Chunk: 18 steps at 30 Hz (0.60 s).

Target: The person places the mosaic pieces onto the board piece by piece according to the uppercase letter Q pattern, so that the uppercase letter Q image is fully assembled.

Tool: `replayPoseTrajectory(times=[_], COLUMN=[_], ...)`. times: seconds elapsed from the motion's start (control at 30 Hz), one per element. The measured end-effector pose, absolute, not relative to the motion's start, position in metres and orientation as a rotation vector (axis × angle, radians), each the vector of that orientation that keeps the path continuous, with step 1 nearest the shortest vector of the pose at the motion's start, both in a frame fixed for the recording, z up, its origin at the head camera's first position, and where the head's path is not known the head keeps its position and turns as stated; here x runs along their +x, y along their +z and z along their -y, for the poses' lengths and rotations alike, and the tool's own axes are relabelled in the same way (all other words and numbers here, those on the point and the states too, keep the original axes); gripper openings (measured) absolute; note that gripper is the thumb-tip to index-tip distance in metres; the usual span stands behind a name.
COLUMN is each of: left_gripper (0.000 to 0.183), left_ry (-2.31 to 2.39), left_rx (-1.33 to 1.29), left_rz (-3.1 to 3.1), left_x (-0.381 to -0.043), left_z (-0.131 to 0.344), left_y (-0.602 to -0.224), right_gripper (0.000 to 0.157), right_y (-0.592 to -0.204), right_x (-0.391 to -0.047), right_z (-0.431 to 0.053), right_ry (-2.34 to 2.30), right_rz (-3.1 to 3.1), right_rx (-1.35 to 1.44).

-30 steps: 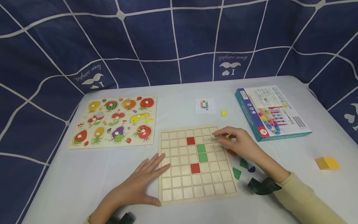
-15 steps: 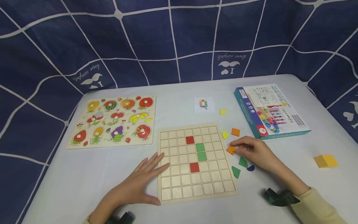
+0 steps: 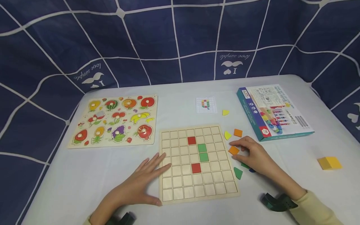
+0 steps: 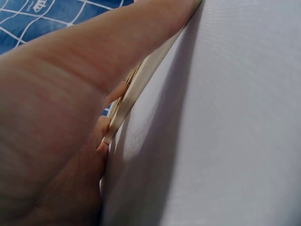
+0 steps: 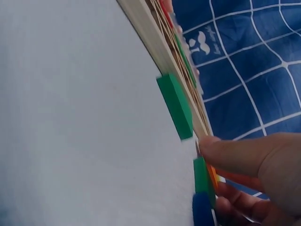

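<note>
Head view. Left hand [image 3: 140, 184] at the board [image 3: 187, 180], fingers spread apart, tips over the left edge, thumb by the near corner. Right hand [image 3: 254, 156] just off the right edge; thumb and forefinger apart, either side of an orange square [image 3: 233, 150] flat on the table. Cannot tell whether they touch it. Beyond: another orange square [image 3: 238, 132], yellow piece [image 3: 227, 135]. Red squares [image 3: 191, 140] and green squares [image 3: 202, 147] sit in cells. Card [image 3: 206, 105] past the far edge.

Left wrist view. Fingers meet the board's side; fingertips partly hidden.

Right wrist view. Thumb beside the board's edge; a sliver of orange shows between thumb and fingers. Blue piece [image 5: 202, 209] close by.
</note>
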State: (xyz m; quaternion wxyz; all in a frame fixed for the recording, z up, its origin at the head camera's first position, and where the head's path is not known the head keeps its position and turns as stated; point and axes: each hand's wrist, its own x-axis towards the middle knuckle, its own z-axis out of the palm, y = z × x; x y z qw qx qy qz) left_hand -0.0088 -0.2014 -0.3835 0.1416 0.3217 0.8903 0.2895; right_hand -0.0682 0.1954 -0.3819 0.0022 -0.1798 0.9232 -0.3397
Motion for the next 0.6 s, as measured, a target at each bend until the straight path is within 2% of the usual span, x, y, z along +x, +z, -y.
replayPoseTrajectory(times=[0.6], left_gripper=[0.108], left_ry=[0.841], left_rx=[0.911], left_rz=[-2.557], left_x=[-0.0091], left_z=[0.2011], left_y=[-0.3822], right_gripper=[0.036], right_y=[-0.3856], right_x=[-0.0647], right_z=[-0.1944], right_ry=[-1.054], right_rz=[-2.971], right_rx=[-0.535])
